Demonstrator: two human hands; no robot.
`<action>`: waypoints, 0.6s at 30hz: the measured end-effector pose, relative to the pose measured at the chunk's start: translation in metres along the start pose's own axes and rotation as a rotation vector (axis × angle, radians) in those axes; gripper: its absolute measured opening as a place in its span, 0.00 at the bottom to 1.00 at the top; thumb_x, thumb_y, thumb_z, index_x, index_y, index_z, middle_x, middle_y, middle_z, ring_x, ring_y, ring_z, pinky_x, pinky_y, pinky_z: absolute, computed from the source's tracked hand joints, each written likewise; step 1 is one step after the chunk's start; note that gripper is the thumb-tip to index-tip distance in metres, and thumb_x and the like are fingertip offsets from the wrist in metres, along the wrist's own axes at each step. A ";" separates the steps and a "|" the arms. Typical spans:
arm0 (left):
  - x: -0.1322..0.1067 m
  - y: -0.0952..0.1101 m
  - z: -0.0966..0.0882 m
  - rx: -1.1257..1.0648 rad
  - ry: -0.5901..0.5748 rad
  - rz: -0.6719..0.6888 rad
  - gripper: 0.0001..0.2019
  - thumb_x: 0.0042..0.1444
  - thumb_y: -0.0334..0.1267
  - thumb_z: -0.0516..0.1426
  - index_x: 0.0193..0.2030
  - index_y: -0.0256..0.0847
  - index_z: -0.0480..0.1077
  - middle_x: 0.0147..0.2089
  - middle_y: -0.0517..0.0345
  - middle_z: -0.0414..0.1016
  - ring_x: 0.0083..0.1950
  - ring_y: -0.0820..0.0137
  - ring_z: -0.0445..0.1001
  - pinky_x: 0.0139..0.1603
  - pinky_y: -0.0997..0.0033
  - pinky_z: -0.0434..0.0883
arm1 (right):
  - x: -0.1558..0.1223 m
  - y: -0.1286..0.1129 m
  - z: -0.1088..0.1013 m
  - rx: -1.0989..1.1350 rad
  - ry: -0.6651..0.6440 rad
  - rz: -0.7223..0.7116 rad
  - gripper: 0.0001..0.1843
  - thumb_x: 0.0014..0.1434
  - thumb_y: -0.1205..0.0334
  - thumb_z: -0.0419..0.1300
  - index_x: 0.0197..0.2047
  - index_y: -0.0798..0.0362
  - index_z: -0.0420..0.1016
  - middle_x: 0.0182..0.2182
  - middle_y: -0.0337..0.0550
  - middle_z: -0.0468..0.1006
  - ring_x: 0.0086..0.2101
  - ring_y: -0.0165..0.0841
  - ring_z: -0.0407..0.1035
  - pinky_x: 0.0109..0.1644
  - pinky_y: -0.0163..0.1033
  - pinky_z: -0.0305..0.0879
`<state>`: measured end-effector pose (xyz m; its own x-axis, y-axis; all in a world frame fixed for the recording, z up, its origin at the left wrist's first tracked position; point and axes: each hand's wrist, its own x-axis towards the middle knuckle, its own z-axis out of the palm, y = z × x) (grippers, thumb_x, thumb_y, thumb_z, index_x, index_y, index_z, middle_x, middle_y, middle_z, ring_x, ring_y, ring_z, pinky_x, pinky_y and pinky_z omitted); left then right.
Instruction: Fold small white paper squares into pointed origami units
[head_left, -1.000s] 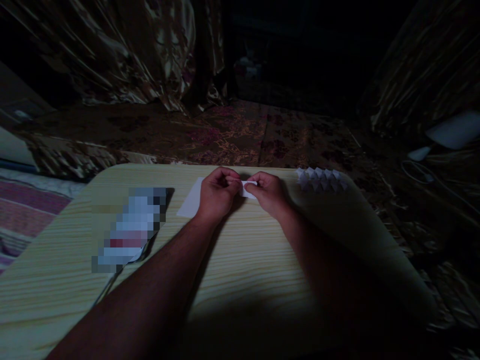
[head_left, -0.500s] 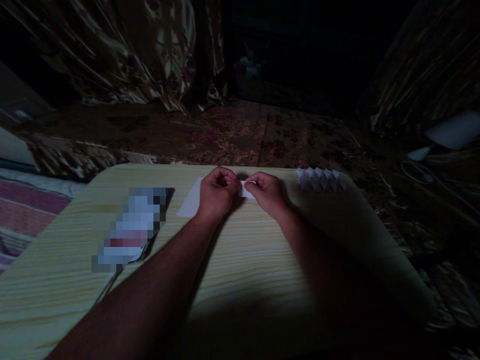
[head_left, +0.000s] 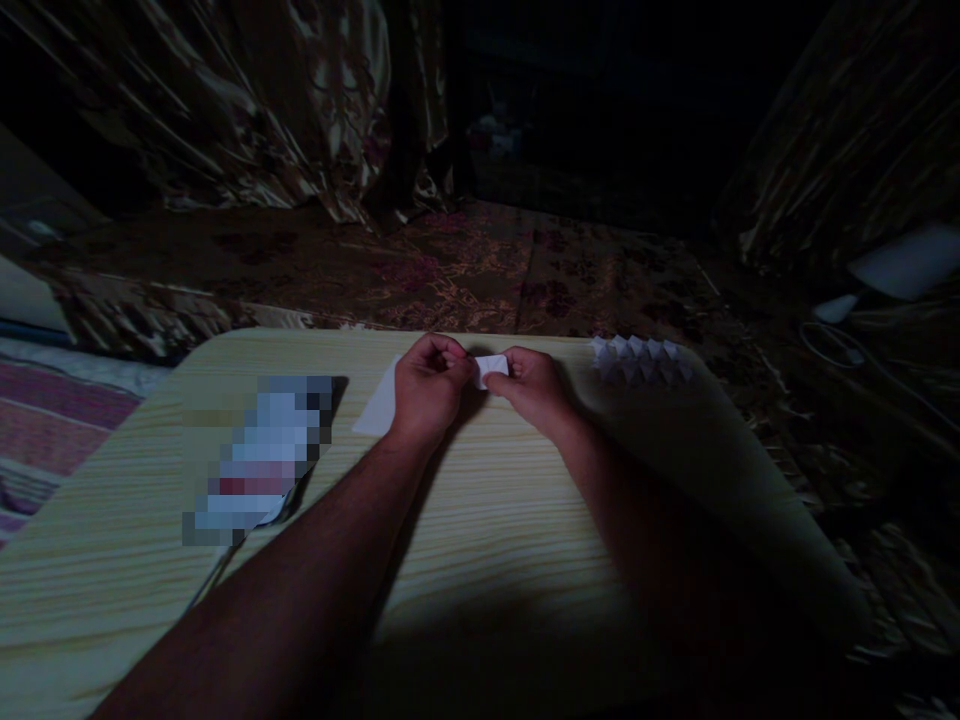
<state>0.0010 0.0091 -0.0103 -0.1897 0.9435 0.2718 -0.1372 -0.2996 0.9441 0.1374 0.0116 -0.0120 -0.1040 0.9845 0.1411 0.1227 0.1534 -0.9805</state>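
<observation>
Between my two hands is a small piece of folded white paper [head_left: 491,370], with crease lines faintly visible on its face. My left hand [head_left: 431,385] pinches its left end between thumb and fingers. At the right end, the thumb of my right hand [head_left: 534,385] presses on the front while the fingers curl behind. Partly covered by my left hand, a flat white sheet of paper [head_left: 376,403] lies on the wooden table [head_left: 495,510].
Two rows of folded white paper pieces [head_left: 643,360] stand at the table's back right. A pixelated, phone-like object [head_left: 259,460] with a cable [head_left: 208,580] lies at the left. Beyond the table are a patterned cloth-covered surface [head_left: 450,260] and a white lamp [head_left: 907,262].
My hands have spread slightly apart, and my right fingers have shifted on the folded paper. More of its creased face shows now. Other things stay put.
</observation>
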 end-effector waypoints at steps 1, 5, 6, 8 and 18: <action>0.000 0.000 0.000 0.000 0.000 0.000 0.08 0.42 0.30 0.62 0.29 0.39 0.66 0.25 0.63 0.67 0.25 0.77 0.64 0.26 0.77 0.63 | 0.000 0.000 0.000 -0.004 0.005 -0.003 0.06 0.44 0.63 0.59 0.28 0.55 0.69 0.22 0.33 0.70 0.22 0.24 0.60 0.24 0.30 0.52; 0.000 -0.001 0.000 0.009 -0.012 0.007 0.08 0.42 0.30 0.61 0.28 0.39 0.66 0.25 0.63 0.67 0.24 0.77 0.64 0.27 0.77 0.63 | 0.000 0.001 0.000 0.017 0.036 -0.002 0.05 0.44 0.64 0.59 0.27 0.55 0.68 0.21 0.34 0.71 0.23 0.26 0.62 0.24 0.31 0.54; 0.000 -0.001 0.000 0.008 -0.017 0.007 0.07 0.42 0.30 0.61 0.28 0.39 0.66 0.24 0.63 0.66 0.24 0.77 0.64 0.26 0.77 0.63 | 0.000 0.001 0.000 0.023 0.042 -0.002 0.05 0.44 0.64 0.58 0.27 0.55 0.68 0.22 0.34 0.71 0.23 0.26 0.63 0.24 0.31 0.54; 0.000 -0.001 0.000 0.002 -0.027 0.003 0.07 0.43 0.30 0.61 0.29 0.39 0.67 0.24 0.63 0.66 0.24 0.77 0.64 0.26 0.77 0.62 | 0.000 0.001 0.001 0.029 0.048 -0.004 0.05 0.44 0.64 0.58 0.27 0.55 0.68 0.22 0.34 0.71 0.23 0.26 0.63 0.25 0.31 0.55; -0.001 0.001 0.000 0.016 -0.060 -0.001 0.06 0.43 0.30 0.60 0.30 0.38 0.68 0.24 0.63 0.67 0.25 0.77 0.64 0.26 0.77 0.62 | 0.001 0.002 0.000 0.028 0.061 -0.020 0.07 0.43 0.66 0.58 0.30 0.55 0.71 0.22 0.34 0.71 0.24 0.26 0.64 0.26 0.31 0.57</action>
<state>0.0015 0.0077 -0.0096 -0.1309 0.9507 0.2812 -0.1213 -0.2969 0.9472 0.1377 0.0125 -0.0139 -0.0461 0.9847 0.1679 0.0933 0.1716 -0.9807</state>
